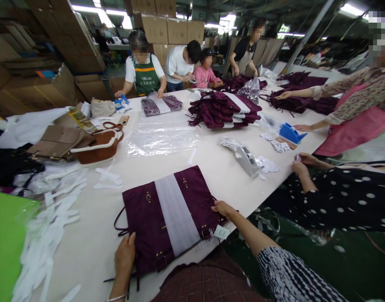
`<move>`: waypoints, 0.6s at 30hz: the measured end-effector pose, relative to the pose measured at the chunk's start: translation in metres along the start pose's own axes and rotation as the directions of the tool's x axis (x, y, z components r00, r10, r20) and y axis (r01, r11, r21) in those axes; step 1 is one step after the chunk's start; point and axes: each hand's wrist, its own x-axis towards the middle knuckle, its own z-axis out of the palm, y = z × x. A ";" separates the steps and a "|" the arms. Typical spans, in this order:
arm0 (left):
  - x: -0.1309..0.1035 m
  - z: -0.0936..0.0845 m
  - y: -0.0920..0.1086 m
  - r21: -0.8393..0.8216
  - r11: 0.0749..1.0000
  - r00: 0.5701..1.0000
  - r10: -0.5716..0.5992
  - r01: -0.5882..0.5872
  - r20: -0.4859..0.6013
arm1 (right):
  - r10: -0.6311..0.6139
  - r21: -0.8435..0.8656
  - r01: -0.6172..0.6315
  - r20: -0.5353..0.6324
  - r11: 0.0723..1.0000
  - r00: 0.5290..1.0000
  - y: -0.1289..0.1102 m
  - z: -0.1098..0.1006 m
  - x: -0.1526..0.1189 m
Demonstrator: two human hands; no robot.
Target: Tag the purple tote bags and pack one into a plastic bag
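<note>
Here's the maroon bag (154, 222), at the near edge of the white table (94, 235), left hand (125, 253) and right hand (224, 209) gripping opposite sides, some fingertips hidden. Across the table, a clear plastic sleeve (148, 107) holds another folded maroon piece (173, 102); the brown handbag's (96, 149) contents are hard to make out, and the left forearm runs out of view.
</note>
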 end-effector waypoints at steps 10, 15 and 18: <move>-0.066 0.021 0.002 0.232 0.795 0.700 0.605 -0.561 -0.381 | -0.455 -0.510 0.415 0.050 0.754 0.889 0.019 -0.018 -0.088; -0.055 0.062 -0.016 0.286 0.772 0.737 0.632 -0.568 -0.241 | -0.435 -0.668 0.337 0.021 0.664 0.900 0.042 0.017 -0.098; -0.050 0.060 -0.020 0.283 0.779 0.759 0.619 -0.560 -0.203 | -0.478 -0.725 0.318 -0.018 0.611 0.878 0.044 0.026 -0.097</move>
